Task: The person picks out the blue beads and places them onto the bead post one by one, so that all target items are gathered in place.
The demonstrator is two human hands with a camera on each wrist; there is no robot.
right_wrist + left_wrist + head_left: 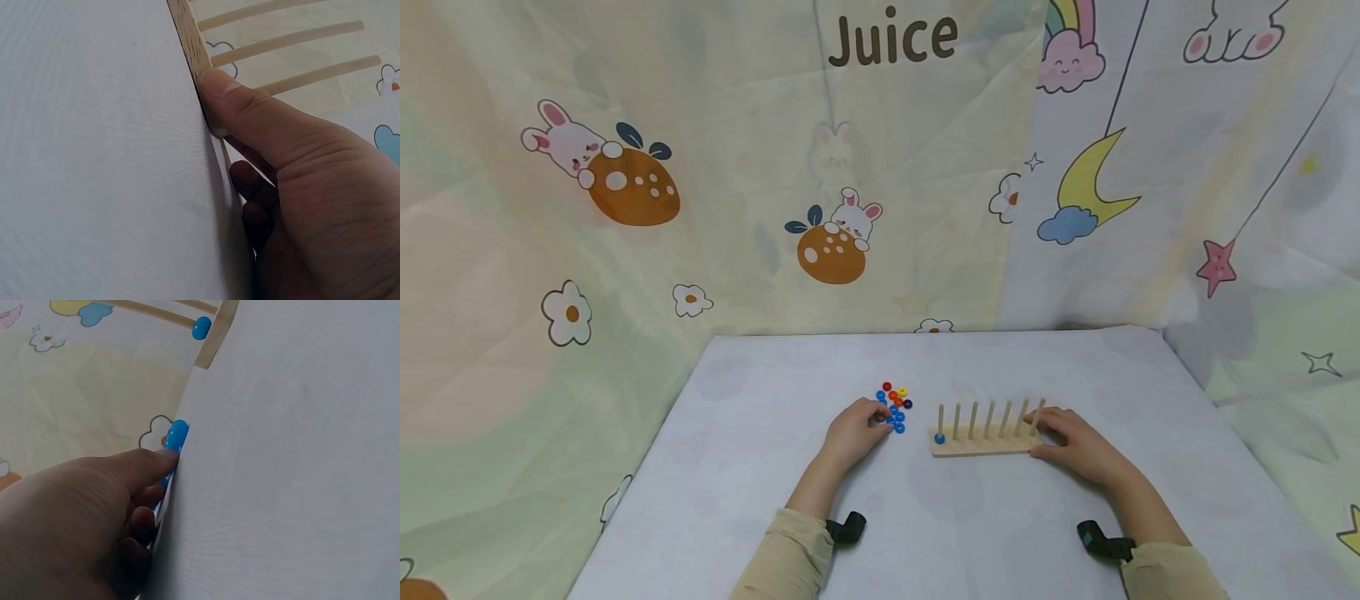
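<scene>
A small wooden peg board with a row of upright pegs stands on the table, a blue bead round the base of its leftmost peg. At its right end my right hand grips the board, the thumb pressing the near edge and the other fingers behind. Left of the board lies a loose group of blue, red, orange, yellow and dark beads. My left hand reaches into its near side, thumb and forefinger at the blue beads. Whether they pinch one is hidden.
The board and beads share a white-covered table. Behind it hangs a printed cloth with cartoon rabbits, flowers and a moon. A black wrist device sits on the left wrist, another on the right.
</scene>
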